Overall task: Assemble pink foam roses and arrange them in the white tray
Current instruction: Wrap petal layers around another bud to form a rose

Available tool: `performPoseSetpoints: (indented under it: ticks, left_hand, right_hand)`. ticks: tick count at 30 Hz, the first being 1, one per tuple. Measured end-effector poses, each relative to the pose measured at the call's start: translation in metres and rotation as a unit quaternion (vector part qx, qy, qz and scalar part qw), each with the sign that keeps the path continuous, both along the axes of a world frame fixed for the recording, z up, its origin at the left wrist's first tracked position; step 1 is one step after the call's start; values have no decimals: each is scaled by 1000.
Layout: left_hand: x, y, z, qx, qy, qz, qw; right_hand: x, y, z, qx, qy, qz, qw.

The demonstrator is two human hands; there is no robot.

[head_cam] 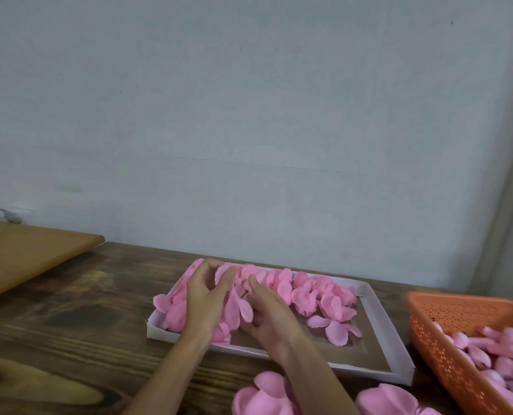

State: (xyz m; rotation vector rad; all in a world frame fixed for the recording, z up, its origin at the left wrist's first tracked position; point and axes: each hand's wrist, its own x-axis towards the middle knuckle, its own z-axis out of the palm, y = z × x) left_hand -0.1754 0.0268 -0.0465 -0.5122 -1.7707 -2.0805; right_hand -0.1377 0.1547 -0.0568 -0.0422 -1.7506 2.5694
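**Step: setting a rose into the left end of the tray**

- Both hands are over the left half of the white tray (382, 322), which sits on the counter (69, 324).
- Left hand (206, 298): fingers curled, thumb and forefinger closing on the pink rose (234, 307) at the tray's far-left corner. Reads as a pinch on the petals.
- Right hand (271, 317): forefinger points into the same rose and the other fingers are tucked under. A petal drapes over the knuckles. I can't tell if it grips or just steadies.
- Finished roses (306, 295) fill the far side of the tray in a packed row. The near-right part shows bare brown floor, so my estimate is roughly half filled.
- Supply: an orange basket (438, 339) to the right holds pink buds (506, 351). Flat petal pieces (267, 393) lie on the counter just in front of the tray.

Judgement: this is the placing and fluffing phase for one rose, not assembly.

Next move needs:
- Let go without dragging petals. Foam is light and springy, so it will likely shift if the fingers come away sideways. Lift straight up.
- Then one hand goes to the basket for a bud and the other to the petal pieces in front.
- Fill toward the bare near-right area. Neighbours are touching, so seat new ones from above, not by sliding.
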Motion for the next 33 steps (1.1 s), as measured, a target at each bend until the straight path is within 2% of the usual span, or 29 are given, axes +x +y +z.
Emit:
performPoseSetpoints:
  ticks: [5, 10, 15, 18, 20, 24, 29, 33]
  left_hand:
    - [2, -1, 3, 4, 17, 32, 999]
    - [1, 1, 2, -4, 21, 28, 999]
    - [-5, -2, 1, -38, -48, -39, 997]
    - [-4, -5, 2, 12, -90, -120, 989]
    - [-5, -6, 3, 15, -113, -139, 984]
    - [-9, -9, 1, 13, -126, -152, 980]
    - [-9, -10, 2, -31, -112, -211, 971]
    - [-9, -9, 1, -59, -125, -212, 968]
  right_hand:
    - [3, 3, 8, -15, 3, 16, 1000]
    - [8, 7, 20, 42, 45, 0, 998]
    - [15, 5, 41, 92, 55, -90, 990]
    - [17, 9, 53, 111, 74, -136, 982]
    - [18, 11, 61, 128, 86, -163, 975]
    - [19, 12, 65, 154, 96, -180, 967]
    - [19, 12, 63, 138, 97, -171, 971]
    - [18, 13, 62, 184, 107, -172, 962]
